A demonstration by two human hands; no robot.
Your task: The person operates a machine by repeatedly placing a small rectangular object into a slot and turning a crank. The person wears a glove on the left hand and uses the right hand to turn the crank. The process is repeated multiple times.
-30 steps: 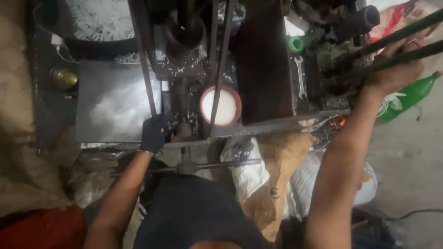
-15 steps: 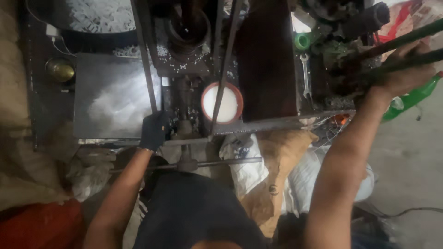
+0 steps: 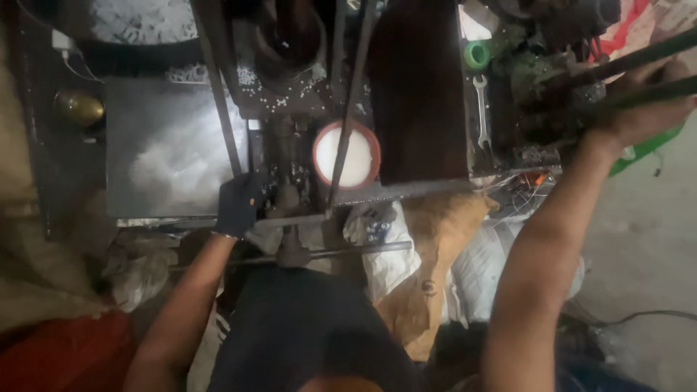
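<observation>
My left hand, in a dark glove, rests at the front edge of a dark metal machine, by the foot of a slanting steel rod. My right hand is raised at the far right and closed around a pair of long dark lever bars. Between my arms a round orange-rimmed bowl holds something white, and thin rods cross over it. A horizontal steel bar runs below the machine's front.
A flat grey metal plate lies at the left with a brass-coloured knob beside it. A spanner and a green cap sit at the right. Sacks are piled below the bench.
The view has shifted slightly; my right hand has slid a little up along the lever bars. My left hand stays at the machine's front edge.
</observation>
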